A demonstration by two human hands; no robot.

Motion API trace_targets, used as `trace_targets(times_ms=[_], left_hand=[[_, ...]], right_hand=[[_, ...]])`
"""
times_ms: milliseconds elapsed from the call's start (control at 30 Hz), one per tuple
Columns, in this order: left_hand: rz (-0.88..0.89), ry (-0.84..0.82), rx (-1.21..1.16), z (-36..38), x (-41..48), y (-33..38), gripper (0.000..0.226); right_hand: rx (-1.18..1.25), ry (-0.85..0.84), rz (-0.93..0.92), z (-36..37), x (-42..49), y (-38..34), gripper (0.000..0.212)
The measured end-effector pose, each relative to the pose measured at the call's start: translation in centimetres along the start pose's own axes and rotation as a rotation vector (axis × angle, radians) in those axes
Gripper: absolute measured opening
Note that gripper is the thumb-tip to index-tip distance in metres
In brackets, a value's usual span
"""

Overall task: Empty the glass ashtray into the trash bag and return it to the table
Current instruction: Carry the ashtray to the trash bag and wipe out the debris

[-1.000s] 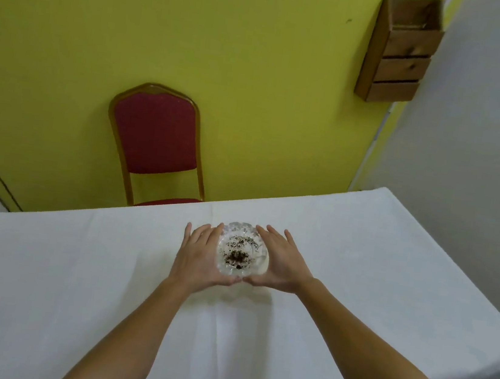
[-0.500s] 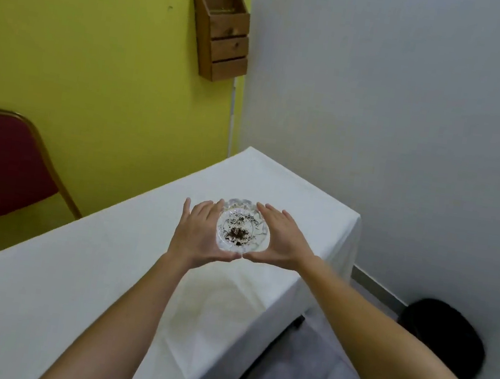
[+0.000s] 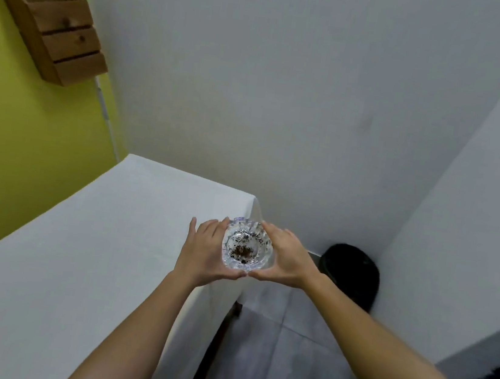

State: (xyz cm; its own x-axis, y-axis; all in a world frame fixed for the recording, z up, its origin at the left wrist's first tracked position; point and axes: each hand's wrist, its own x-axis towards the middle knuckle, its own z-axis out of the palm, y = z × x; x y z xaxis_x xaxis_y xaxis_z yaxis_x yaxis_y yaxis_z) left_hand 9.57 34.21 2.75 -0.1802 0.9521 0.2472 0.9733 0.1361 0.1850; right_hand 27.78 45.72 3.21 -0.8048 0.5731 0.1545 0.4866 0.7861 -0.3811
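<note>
White tablecloth covers the table in a corner of grey and yellow walls, and just past its end the glass ashtray rides level in the air, ash and dark crumbs loose in its bowl. Both hands cup it: left hand and right hand press its sides, thumbs meeting underneath. Beyond and lower sits the black trash bag, near but apart. Any tilt before reaching it would likely scatter ash on cloth or floor; smooth glass could slip between the palms
</note>
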Motion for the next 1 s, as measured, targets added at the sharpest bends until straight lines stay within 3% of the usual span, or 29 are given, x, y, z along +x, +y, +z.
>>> trace_targets(times_ms=[500, 1000], left_hand=[[0.195, -0.072, -0.082, 8.3, 18.6, 12.3, 0.130], [0.446, -0.239, -0.129, 16.9, 30.5, 18.9, 0.125]], right_hand=[[0.072, 0.048, 0.295, -7.6, -0.2, 19.0, 0.117], [0.156, 0.120, 0.609, -8.7, -0.9, 30.3, 0.117]])
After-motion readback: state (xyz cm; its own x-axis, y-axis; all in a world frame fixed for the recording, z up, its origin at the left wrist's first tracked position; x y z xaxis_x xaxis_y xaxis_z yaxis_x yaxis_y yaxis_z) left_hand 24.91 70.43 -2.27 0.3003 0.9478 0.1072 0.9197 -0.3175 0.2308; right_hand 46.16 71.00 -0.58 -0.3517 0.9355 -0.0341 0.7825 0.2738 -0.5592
